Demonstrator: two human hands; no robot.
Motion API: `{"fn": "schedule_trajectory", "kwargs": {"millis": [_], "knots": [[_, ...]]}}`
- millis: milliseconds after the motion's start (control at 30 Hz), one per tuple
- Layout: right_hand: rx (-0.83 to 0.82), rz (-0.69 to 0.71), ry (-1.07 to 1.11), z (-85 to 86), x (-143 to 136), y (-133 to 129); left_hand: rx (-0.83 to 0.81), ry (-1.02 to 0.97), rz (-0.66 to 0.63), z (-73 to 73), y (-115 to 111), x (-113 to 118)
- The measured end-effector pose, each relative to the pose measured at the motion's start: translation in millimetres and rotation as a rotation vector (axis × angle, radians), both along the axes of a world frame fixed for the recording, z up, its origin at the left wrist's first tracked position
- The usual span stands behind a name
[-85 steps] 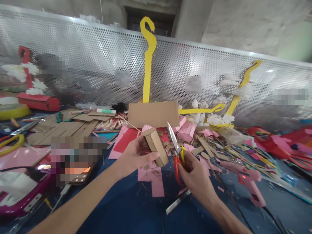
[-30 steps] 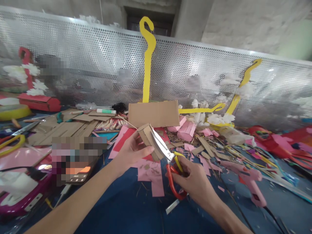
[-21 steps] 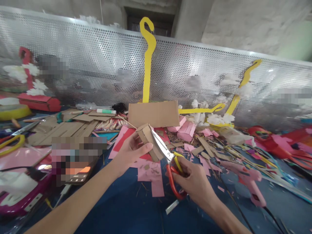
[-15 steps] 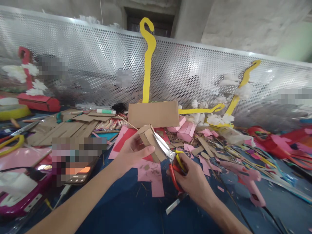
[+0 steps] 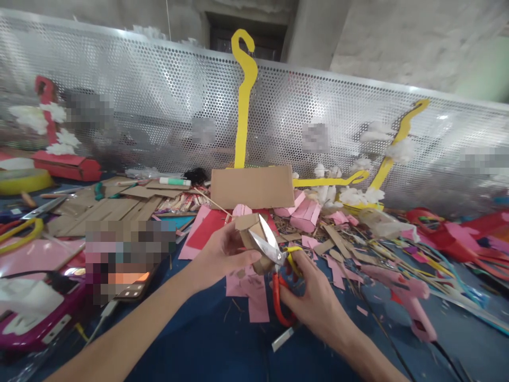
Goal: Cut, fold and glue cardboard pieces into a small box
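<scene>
In the middle of the frame, the left hand [image 5: 226,260] is gripping a small cardboard block [image 5: 247,222], with the thumb on the near side and the other fingers bent behind it; their tips are partly hidden. The right hand [image 5: 314,286] has its fingers closed through the handles of a pair of scissors [image 5: 280,258]. The two blades are apart, like a letter V, and lie over the right side of the block. I cannot tell if one blade has entered inside the cardboard.

About the progress, I judge that the folding of this block is done, because it already has a boxy form. The cutting seems not finished, as the blades stand open at it. The visible faces of the block are plain brown, without coloured paper.

In the upper centre, the tall yellow hook [image 5: 242,101] rises behind a bare cardboard panel [image 5: 252,187], and I see no white petals on it. By comparison, the red box [image 5: 67,167] at the left of the frame seems more complete, with paper cover and petals around its stem. Pink paper [image 5: 258,302] lies below the hands, and a glue gun [image 5: 401,289] rests at the lower right.
</scene>
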State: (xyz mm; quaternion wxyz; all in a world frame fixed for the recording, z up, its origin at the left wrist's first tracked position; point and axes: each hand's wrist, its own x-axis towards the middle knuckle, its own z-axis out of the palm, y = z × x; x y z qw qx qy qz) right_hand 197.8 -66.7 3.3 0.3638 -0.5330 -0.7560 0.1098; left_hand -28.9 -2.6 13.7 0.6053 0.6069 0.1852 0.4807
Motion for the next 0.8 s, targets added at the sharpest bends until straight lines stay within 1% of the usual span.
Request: {"fn": "schedule_trajectory", "kwargs": {"millis": [300, 500, 800], "knots": [[-0.096, 0.059, 0.004, -2.3, 2.2, -0.8, -0.002, 0.031, -0.005, -2.1, 3.0, -4.0], [-0.117, 0.055, -0.002, -3.6, 3.2, 1.9, -0.014, 0.022, 0.032, -2.4, 2.3, -2.3], [-0.163, 0.043, 0.019, -2.3, 1.5, -0.8, -0.047, 0.009, 0.036, -1.3, 2.8, -1.9]]}}
